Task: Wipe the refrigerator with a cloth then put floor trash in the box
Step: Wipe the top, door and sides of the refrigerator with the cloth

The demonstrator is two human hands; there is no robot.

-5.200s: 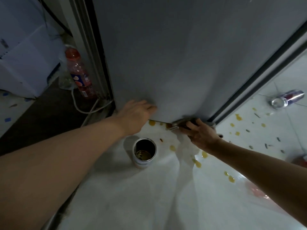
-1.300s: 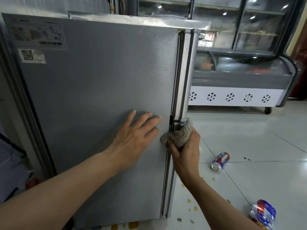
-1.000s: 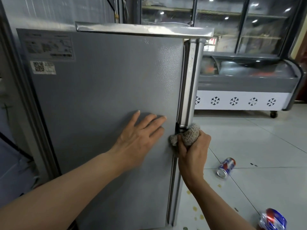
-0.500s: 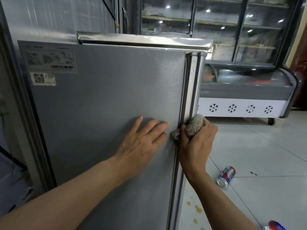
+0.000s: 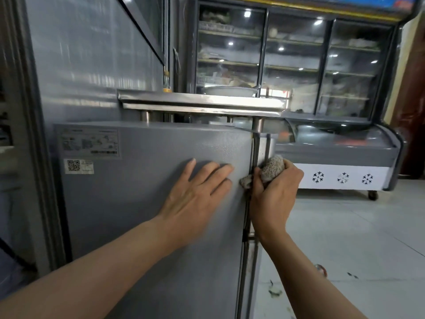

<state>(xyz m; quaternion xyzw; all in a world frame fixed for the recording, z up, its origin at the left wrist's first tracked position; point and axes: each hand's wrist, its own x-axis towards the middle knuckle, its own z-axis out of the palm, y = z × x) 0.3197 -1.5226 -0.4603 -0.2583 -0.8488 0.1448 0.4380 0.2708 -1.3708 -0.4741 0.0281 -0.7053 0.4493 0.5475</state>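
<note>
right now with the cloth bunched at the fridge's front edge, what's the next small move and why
Probably slide the cloth a little higher along the refrigerator edge: the right hand grips it below the top corner, and the left hand lies flat, bracing the side panel.

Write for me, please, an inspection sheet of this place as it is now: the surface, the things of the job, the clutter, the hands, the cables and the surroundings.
Surface: grey refrigerator side panel, upright, with a printed label and a QR sticker near its top left.
Job's things: cloth, bunched, pressed on the refrigerator's front corner edge. No box in view.
Clutter: small scraps on the floor by the refrigerator's foot; part of a can shows behind the right forearm.
Hands: left hand lies flat on the panel, fingers straight; right hand grips the cloth.
Cables: nothing seen.
Surroundings: chest freezer with snowflake marks; glass-door display cooler behind it.
</note>
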